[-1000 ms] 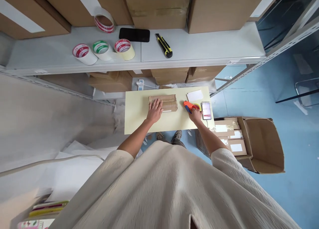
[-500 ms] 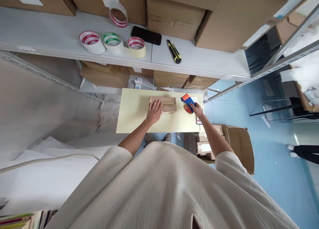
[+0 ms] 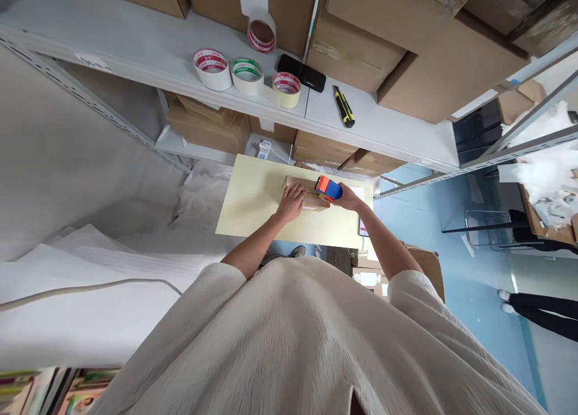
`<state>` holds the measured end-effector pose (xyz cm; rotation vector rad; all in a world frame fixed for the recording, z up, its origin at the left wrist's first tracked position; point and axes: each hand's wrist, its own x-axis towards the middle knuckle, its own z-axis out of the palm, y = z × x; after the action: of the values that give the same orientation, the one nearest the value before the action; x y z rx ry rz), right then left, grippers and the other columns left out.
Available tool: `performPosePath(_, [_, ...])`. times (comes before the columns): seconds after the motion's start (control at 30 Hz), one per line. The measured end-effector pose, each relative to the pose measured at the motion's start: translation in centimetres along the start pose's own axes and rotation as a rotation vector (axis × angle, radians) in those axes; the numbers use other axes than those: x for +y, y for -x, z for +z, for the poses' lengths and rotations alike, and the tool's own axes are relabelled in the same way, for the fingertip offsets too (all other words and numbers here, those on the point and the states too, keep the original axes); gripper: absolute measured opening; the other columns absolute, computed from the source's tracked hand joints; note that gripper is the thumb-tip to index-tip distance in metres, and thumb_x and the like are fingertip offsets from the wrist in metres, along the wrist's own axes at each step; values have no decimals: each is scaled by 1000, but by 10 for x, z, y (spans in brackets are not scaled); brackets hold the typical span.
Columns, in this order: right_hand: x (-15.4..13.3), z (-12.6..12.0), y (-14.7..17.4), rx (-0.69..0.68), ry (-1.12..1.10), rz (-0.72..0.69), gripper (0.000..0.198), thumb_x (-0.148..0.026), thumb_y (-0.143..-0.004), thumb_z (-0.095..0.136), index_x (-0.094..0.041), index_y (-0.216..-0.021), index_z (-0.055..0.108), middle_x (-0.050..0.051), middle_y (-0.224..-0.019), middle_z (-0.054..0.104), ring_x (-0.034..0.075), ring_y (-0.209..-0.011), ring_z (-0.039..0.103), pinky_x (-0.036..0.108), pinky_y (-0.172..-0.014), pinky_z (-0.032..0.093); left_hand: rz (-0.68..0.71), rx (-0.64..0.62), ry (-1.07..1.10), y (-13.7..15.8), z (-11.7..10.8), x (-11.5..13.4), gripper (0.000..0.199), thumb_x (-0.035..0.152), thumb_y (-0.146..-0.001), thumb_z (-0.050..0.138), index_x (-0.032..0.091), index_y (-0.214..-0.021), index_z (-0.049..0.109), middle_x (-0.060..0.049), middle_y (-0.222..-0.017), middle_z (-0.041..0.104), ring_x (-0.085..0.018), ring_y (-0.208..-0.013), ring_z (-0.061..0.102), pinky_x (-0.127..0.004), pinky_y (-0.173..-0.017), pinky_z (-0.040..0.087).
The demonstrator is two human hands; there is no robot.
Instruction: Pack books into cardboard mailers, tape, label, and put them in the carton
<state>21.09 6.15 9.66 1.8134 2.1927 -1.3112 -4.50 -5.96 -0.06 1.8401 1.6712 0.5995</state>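
Observation:
A small brown cardboard box (image 3: 298, 183) lies on the pale yellow table (image 3: 253, 204). My left hand (image 3: 292, 202) presses flat on the box's left end. My right hand (image 3: 347, 197) grips an orange and blue tape dispenser (image 3: 327, 187), which rests on the right part of the box top. A phone (image 3: 362, 227) with a lit screen lies at the table's right edge, partly hidden by my right forearm.
On the grey shelf (image 3: 135, 59) above sit several tape rolls (image 3: 246, 76), a black phone (image 3: 301, 73) and a yellow utility knife (image 3: 344, 106), with big cartons behind. An open carton (image 3: 424, 264) stands on the blue floor at right. Another person's legs (image 3: 537, 306) show far right.
My right hand lifted the tape dispenser from the table's right side and moved it left onto the box. My left hand stayed on the box. The view tilted.

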Motion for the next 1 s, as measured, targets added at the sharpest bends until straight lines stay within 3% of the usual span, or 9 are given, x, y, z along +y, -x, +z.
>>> performPosePath(0.1, [4,0,-2,-2,19,20,57,-27,-66,92,-27,-111,56,0,-95,69,22,-84,64,33,-65,55,-86,91,140,-13,-13,1,57,18,-107,50,23,-160,70,-12,-170,68,-29,-164,57,-56,-145,33])
performPosePath(0.2, [6,1,-2,14,14,19,56,-25,-67,91,-27,-111,56,1,-97,70,22,-82,64,32,-63,54,-227,227,364,-34,-27,7,42,24,-110,53,22,-145,77,-13,-149,81,-28,-141,74,-47,-128,55])
performPosePath(0.3, [7,2,-1,22,4,-14,57,-28,-66,92,-27,-111,57,0,-97,70,20,-82,64,29,-62,53,-337,242,561,-57,-36,17,29,31,-108,64,23,-132,78,-10,-126,87,-26,-124,81,-41,-113,62])
performPosePath(0.47, [3,2,2,3,-21,-45,61,-42,-67,97,-27,-110,57,-2,-93,68,19,-81,62,28,-62,51,-423,153,716,-71,-36,30,30,28,-98,77,22,-127,75,-7,-106,88,-26,-102,84,-40,-97,65])
performPosePath(0.73, [-23,-3,6,-35,199,-85,58,-40,-74,100,-27,-116,62,8,-108,79,27,-93,71,34,-74,54,-470,165,559,-60,-48,16,49,21,-94,77,27,-140,62,-1,-106,84,-21,-96,79,-34,-90,61])
performPosePath(1.0, [-66,-1,0,-149,516,-101,62,-52,-83,94,-27,-129,61,12,-122,82,32,-103,78,35,-78,55,-534,297,819,-47,-52,-14,49,10,-79,82,29,-112,50,9,-77,66,-16,-74,68,-27,-74,49])
